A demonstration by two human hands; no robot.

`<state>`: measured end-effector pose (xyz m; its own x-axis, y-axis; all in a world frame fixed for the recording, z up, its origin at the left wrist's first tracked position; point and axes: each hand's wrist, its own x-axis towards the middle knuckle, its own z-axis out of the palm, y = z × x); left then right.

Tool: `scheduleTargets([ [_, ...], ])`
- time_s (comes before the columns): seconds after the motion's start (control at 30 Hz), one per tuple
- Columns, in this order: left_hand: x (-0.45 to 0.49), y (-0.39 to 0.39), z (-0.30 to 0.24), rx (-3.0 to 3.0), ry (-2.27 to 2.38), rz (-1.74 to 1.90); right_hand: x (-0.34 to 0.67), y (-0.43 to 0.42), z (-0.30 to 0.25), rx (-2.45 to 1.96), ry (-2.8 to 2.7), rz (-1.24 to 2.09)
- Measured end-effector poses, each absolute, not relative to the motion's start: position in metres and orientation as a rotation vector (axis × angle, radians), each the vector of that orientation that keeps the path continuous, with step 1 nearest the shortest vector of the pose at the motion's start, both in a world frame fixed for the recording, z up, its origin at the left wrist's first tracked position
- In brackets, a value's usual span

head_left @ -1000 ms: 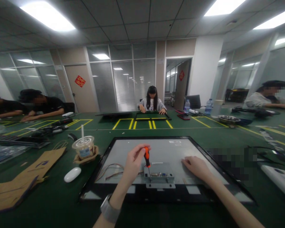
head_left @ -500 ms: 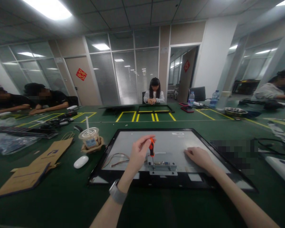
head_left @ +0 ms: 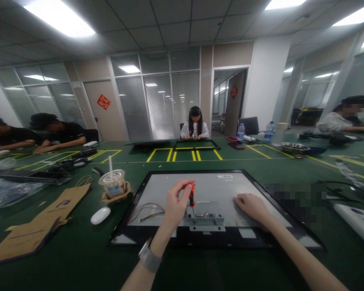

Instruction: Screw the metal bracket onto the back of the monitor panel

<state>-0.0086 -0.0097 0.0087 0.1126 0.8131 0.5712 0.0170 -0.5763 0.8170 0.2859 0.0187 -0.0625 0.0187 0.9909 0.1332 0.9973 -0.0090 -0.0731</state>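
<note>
- Your left hand has its fingers curled tight round the orange screwdriver, which stands upright with its tip on the metal bracket just below your fingertips.
- Your right hand lies flat and empty, fingers outstretched, on the monitor panel right of the bracket.
- You seem to be working a screw at the bracket's left end; the tip's seating is too small to tell.
- The next move calls for a vertical shaft and steady downward pressure, clear of the wires left of your knuckles.

Upright screwdriver on metal bracket
</note>
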Motion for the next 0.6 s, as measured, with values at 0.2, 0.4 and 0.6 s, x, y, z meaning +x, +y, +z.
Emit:
scheduleTargets([
  [0.2,-0.0072,-0.0046,0.0041,1.734,0.868,1.586,0.2840,0.0161,-0.0604,-2.123,-2.107,-0.090],
  [0.4,-0.0097,-0.0073,0.0092,1.648,0.791,1.503,0.2829,0.0150,-0.0578,-2.129,-2.119,-0.075],
  [0.6,-0.0076,-0.0060,0.0096,1.698,0.849,1.572,0.2823,0.0139,-0.0570,-2.127,-2.123,-0.071],
])
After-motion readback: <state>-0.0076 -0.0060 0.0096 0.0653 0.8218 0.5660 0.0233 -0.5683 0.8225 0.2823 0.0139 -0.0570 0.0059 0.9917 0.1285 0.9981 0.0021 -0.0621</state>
